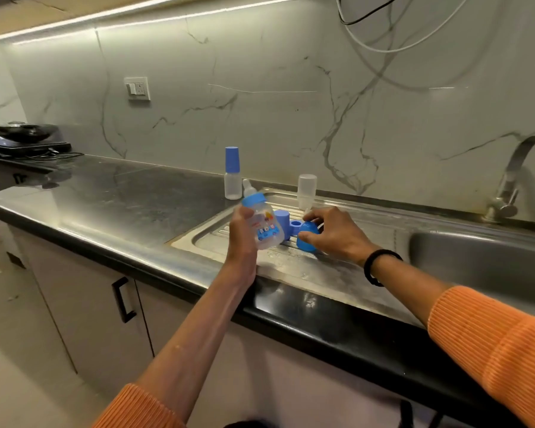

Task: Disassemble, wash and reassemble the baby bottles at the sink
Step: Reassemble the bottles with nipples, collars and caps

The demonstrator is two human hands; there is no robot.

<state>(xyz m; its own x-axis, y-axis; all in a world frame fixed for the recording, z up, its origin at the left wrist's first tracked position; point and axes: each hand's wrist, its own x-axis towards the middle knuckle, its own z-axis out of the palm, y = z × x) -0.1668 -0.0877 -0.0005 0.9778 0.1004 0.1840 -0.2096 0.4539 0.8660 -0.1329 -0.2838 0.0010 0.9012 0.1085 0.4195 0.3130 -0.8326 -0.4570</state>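
- Over the steel draining board (294, 267), just left of the sink basin (476, 261), the left hand (243, 233) is gripping a printed baby bottle (264, 225) around its body, tilting it with the blue collar and clear teat pointing up and away.
- Just beside it, the right hand (332, 234) is curling its fingers over a rounded blue cap (307, 239) that is lying on the draining board, so both hands are occupied and neither is hanging free.
- Between the two hands, a blue cylindrical cap (282, 222) and a blue ring (296, 225) are standing on the board.
- Beyond the hands, nearer the wall, a small bottle with a tall blue cap (233, 174) and a clear bottle with a pale cap (306, 189) are standing upright and look assembled.
- Far to the right of the right hand, the tap (511, 177) is showing no running water.
- The held bottle is looking light, thin-walled and rigid plastic; it is probably going to be slippery once wet, so a grasp around the mid-body is seeming safest, with the other hand taking the ridged collar for twisting.
- The teat is appearing soft and flexible, so pinching it at the base rather than the tip is likely wiser.
- The bottle is appearing empty, though I cannot tell for certain.
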